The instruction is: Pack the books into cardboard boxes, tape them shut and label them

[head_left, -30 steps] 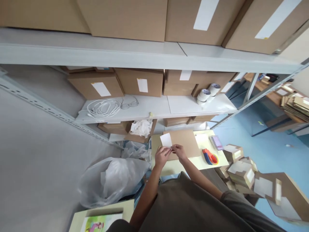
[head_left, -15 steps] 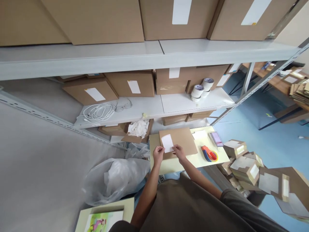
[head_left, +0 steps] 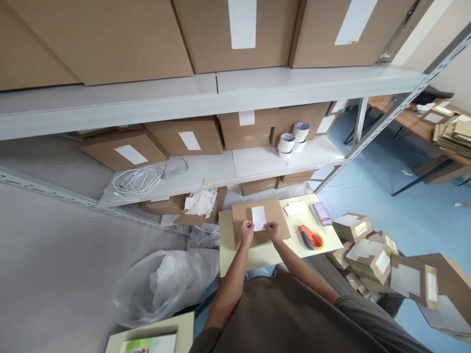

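A white label lies over the top of a flat cardboard box; whether it is stuck down I cannot tell. My left hand pinches its lower left corner, and my right hand pinches the lower right one. The box rests on a pale yellow table. To its right is an orange and blue tape dispenser with a yellow-edged roll. Behind that lie some white labels and a phone, partly blurred out.
A grey shelf with boxes, tape rolls and a coiled white cable rises in front. Taped parcels are piled on the right. A plastic bag stands at left, near another small table.
The label has turned straighter against the box and sits closer to its middle. Both hands keep their pinch on its lower corners. My view has shifted a little to the right.
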The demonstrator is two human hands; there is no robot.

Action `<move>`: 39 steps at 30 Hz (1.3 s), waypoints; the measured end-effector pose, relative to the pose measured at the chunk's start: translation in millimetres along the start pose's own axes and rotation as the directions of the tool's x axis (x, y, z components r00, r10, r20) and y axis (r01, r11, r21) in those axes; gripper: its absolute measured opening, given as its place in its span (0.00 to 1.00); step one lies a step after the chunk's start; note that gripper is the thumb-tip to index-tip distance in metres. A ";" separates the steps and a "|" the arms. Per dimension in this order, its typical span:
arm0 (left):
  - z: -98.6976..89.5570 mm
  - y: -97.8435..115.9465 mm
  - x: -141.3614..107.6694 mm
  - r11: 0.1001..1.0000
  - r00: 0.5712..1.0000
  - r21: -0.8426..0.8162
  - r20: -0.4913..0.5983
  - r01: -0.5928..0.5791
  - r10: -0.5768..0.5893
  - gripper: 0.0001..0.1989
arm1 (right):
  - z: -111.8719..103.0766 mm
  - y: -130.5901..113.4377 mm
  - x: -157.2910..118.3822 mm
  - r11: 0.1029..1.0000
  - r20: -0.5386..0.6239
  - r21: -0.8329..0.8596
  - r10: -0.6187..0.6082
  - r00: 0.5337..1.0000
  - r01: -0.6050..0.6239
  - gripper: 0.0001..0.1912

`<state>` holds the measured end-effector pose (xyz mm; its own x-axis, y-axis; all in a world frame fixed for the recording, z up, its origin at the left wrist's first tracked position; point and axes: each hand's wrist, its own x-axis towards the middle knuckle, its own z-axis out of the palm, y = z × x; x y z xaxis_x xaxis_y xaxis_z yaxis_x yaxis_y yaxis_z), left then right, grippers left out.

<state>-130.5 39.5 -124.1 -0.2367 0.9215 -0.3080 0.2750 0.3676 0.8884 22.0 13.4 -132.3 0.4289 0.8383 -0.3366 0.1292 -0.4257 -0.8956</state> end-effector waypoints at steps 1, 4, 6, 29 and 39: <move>5.6 1.0 1.2 0.999 1.000 0.038 -0.008 0.012 -0.011 0.03 | -3.4 -0.7 5.2 1.000 -0.006 -0.031 0.003 1.000 -0.003 0.15; 17.9 2.2 2.9 0.991 0.999 0.134 -0.029 0.031 -0.027 0.02 | -9.2 -1.5 19.4 0.994 -0.003 -0.105 0.012 1.000 -0.013 0.12; 23.7 1.4 2.8 0.980 0.998 0.193 -0.048 0.048 -0.039 0.02 | -10.2 0.1 26.9 0.989 0.022 -0.148 0.026 0.999 -0.022 0.12; 56.8 7.8 20.1 0.522 0.918 0.757 0.361 -0.392 0.165 0.32 | -62.7 28.9 49.7 0.697 0.329 -0.636 -0.145 0.933 0.332 0.23; -29.8 -71.5 0.5 0.797 0.990 0.602 -0.072 -0.051 0.118 0.35 | -95.2 69.6 55.1 0.936 0.128 -0.315 -0.119 0.985 0.154 0.31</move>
<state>-178.1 9.9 -177.7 -0.2692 0.9469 -0.1757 0.7922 0.3215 0.5187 139.7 -2.5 -185.5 0.2928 0.9195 -0.2623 0.4687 -0.3772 -0.7988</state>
